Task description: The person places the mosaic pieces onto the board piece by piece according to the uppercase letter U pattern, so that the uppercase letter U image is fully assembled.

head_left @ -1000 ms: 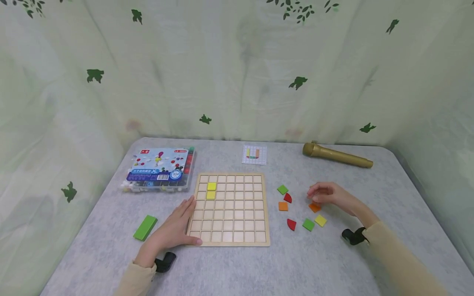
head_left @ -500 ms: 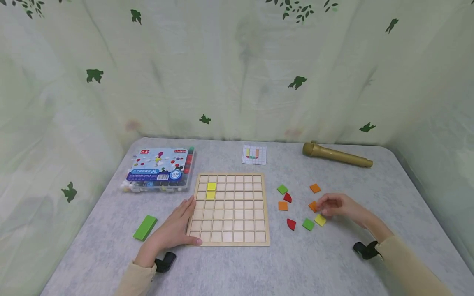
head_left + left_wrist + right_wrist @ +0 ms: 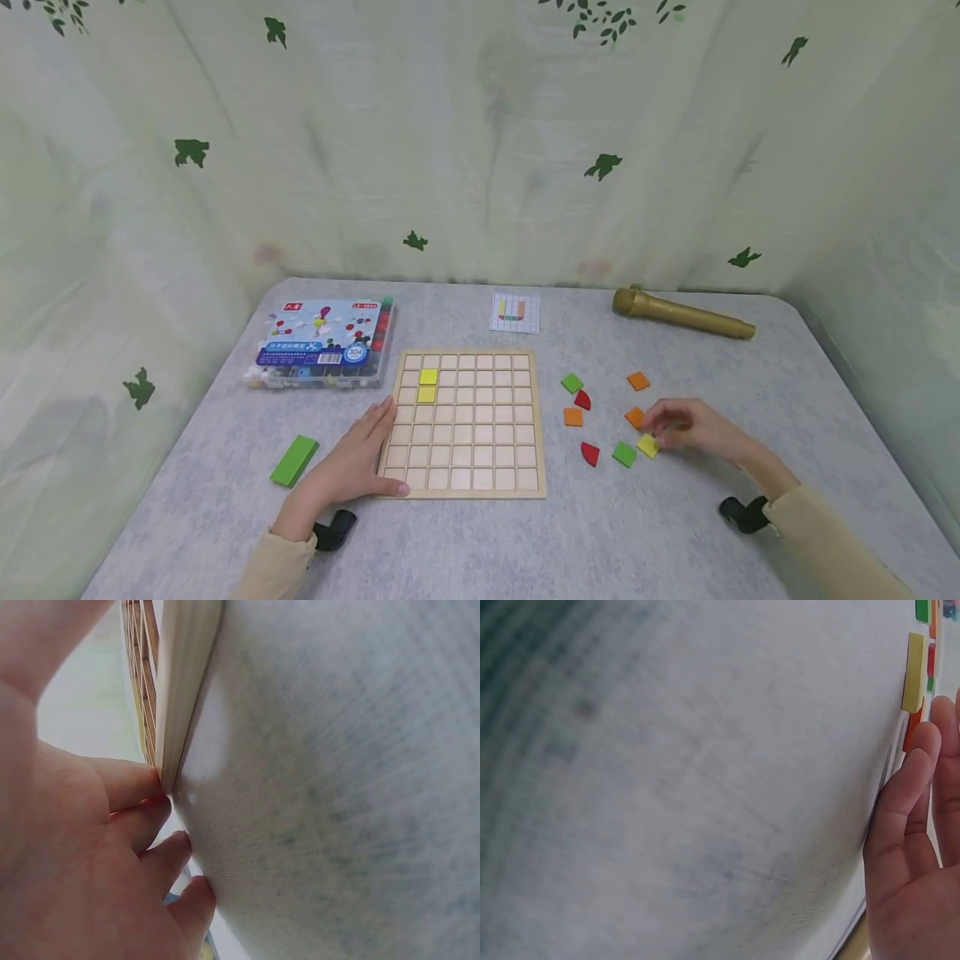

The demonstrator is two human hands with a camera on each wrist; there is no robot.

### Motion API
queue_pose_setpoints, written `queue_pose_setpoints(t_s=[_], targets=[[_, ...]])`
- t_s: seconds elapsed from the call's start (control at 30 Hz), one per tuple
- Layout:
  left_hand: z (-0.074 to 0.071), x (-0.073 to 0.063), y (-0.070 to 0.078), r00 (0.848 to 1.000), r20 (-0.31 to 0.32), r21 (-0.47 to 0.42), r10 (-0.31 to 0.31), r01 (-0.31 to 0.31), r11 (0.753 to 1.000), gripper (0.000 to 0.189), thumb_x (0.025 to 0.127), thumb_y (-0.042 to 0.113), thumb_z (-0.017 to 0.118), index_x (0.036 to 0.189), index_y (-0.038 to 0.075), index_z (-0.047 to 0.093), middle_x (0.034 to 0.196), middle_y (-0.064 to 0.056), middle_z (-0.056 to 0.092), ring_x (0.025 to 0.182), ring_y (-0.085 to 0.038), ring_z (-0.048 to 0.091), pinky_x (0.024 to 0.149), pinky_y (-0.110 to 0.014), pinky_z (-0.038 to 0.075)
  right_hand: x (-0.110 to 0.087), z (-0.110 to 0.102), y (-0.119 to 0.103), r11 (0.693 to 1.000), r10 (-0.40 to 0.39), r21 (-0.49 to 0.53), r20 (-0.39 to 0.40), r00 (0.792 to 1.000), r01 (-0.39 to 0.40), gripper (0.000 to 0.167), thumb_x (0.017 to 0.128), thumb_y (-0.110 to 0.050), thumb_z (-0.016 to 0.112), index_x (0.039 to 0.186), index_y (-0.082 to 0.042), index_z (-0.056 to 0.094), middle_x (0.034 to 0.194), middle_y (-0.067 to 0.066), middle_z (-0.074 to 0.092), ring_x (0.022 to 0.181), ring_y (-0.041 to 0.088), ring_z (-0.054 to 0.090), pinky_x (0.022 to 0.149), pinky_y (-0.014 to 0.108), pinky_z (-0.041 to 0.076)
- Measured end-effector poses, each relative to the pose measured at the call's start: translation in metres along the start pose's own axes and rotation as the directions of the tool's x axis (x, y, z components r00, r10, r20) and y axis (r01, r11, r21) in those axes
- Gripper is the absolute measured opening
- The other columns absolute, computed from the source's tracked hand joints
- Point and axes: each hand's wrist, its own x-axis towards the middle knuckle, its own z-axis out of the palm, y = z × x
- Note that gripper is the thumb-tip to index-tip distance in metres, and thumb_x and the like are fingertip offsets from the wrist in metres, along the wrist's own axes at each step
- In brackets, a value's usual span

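My left hand (image 3: 348,462) rests along the left edge of a wooden grid board (image 3: 465,425), its thumb at the near left corner. In the left wrist view the fingertips (image 3: 154,780) touch the board's side. Two yellow square tiles (image 3: 427,386) sit one below the other in the board's upper left cells. Over on the right, my right hand (image 3: 693,429) hovers low beside a loose yellow square tile (image 3: 648,447) and an orange square tile (image 3: 634,417). Its fingers (image 3: 943,727) are loosely bent, close to the yellow tile, with nothing between them.
Green tiles (image 3: 624,454), red quarter-round tiles (image 3: 590,453) and further orange tiles (image 3: 573,417) lie right of the board. A pattern card (image 3: 515,314), a gold microphone (image 3: 682,314) and a boxed model kit (image 3: 322,343) stand behind. A green block (image 3: 295,461) lies at left.
My right hand has come nearer and slightly right, from over the orange tiles to beside the yellow tile, uncovering a farther orange tile. My left hand stays on the board's edge.
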Motion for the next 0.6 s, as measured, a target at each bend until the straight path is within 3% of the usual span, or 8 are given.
queue_pose_setpoints(t_s=[0.2, 0.6], targets=[[0.0006, 0.0, -0.0005, 1.0, -0.006, 0.002, 0.002, -0.002, 1.0, 0.12, 0.071, 0.053, 0.079, 0.149, -0.008, 0.012, 0.158, -0.02, 0.004, 0.142, -0.042, 0.004, 0.113, -0.056, 0.01, -0.0002, 0.004, 0.0006, 0.994, -0.056, -0.089, 0.002, 0.998, 0.056, 0.018, 0.085, 0.005, 0.065, 0.102, -0.003, 0.066, 0.1, 0.011, 0.064, 0.087, 0.022, 0.057, 0.075, 0.027, 0.05], [-0.0001, -0.0016, 0.0016, 1.0, -0.018, 0.008, 0.021, -0.021, 1.0, 0.118, 0.071, 0.05, 0.08, 0.148, -0.011, 0.014, 0.157, -0.023, 0.006, 0.141, -0.044, 0.006, 0.112, -0.058, 0.012, -0.0004, 0.01, -0.0047, 0.973, -0.077, -0.22, -0.025, 0.997, 0.069, 0.022, 0.08, 0.009, 0.067, 0.095, -0.007, 0.065, 0.094, 0.003, 0.063, 0.082, 0.016, 0.053, 0.07, 0.025, 0.048]])
